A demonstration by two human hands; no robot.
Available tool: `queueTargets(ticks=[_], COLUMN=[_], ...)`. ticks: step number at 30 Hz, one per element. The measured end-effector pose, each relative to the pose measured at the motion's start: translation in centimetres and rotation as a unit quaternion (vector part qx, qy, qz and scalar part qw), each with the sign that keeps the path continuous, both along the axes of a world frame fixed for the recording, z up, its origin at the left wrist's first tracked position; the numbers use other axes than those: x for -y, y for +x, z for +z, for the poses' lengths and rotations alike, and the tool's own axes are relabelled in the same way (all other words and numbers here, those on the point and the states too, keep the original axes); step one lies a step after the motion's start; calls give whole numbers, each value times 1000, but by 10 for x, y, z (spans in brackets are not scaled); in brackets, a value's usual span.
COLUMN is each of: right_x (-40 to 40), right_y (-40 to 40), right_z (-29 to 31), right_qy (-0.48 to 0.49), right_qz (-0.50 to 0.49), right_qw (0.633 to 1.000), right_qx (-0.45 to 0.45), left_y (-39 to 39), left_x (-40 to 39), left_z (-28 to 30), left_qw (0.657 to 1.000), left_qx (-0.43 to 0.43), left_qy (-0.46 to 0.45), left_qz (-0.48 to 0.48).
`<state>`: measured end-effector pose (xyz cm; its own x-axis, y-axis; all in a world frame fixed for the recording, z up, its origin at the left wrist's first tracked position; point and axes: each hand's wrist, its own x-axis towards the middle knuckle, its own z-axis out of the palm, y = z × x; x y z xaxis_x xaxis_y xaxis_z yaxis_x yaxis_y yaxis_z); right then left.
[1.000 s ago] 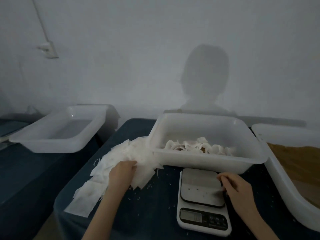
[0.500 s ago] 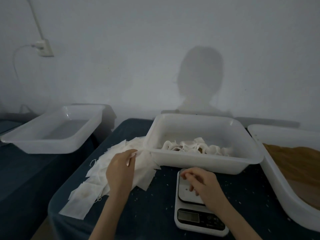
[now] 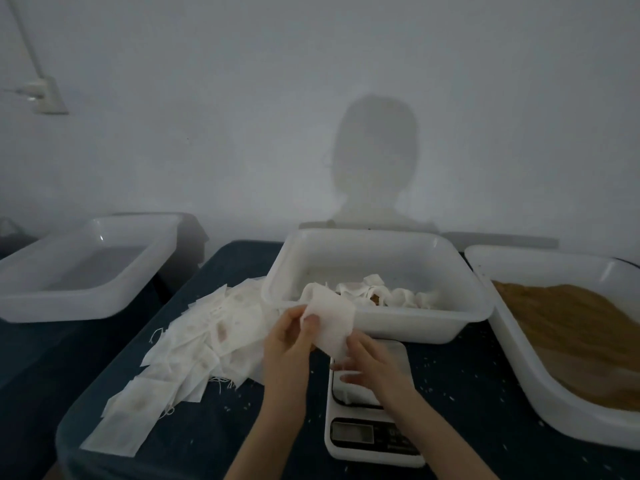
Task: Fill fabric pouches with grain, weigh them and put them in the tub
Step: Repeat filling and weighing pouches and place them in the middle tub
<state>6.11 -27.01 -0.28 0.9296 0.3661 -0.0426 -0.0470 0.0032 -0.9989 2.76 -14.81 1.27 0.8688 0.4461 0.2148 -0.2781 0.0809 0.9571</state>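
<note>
A white fabric pouch [image 3: 331,319] is held up in front of the middle tub [image 3: 377,329], above the small white scale [image 3: 370,426]. My left hand [image 3: 289,336] pinches its left edge with thumb on the cloth. My right hand [image 3: 369,362] grips its lower right corner over the scale platform. A loose heap of empty pouches [image 3: 207,334] lies on the dark table to the left. The middle tub holds several filled pouches [image 3: 391,293]. Brown grain [image 3: 581,330] fills the tub at the right [image 3: 512,344].
Another white tub [image 3: 79,271] stands at the far left on a separate dark surface. Scattered grains dot the dark tabletop [image 3: 214,434] round the scale. A pale wall rises close behind the tubs.
My left hand lifted one pouch off the heap and carried it right. My right hand left the scale platform and rose to take hold of the pouch's other end.
</note>
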Motion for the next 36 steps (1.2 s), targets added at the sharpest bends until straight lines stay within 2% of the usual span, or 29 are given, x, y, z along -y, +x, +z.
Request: queueTargets(ticks=[2,8,11,12,14,16,18,20,23,27,32,36], right_x=[6,26,32,35,39,42,45,46,46,53,61,67], right_y=[1,9,13,14,15,16,17,17,14,14,19,23], right_z=[-1,-1,0,1,1,2,2,2,5,5,6,7], right_qy=[10,1,-18,-23,-32,-40,-41,-29,-14,-25,-52,-79], right_qz=[-12,-55,-42,-38,-34,-26,-12,-2,-1,-10,-6,-18], right_qw=[1000,998,999,999,998,996,995,995,995,994,994,993], right_qx=[-25,-27,7,22,52,75,90,94,101,109,99,88], left_y=[3,8,8,6,4,3,5,10,15,14,25,35], left_x=[1,-1,-1,-1,-3,-6,-5,-1,4,5,7,6], left_z=[-3,-17,-20,-20,-20,-17,-10,-5,-2,-2,2,10], left_qw=[995,988,995,995,971,939,903,860,841,860,831,812], left_qx=[-32,-93,-94,-71,-12,24,3,-11,11,35,77,91], left_qy=[-89,-122,-12,60,231,341,402,468,496,447,533,561], left_qz=[-21,-20,11,29,50,-33,-152,-202,-218,-242,-140,-133])
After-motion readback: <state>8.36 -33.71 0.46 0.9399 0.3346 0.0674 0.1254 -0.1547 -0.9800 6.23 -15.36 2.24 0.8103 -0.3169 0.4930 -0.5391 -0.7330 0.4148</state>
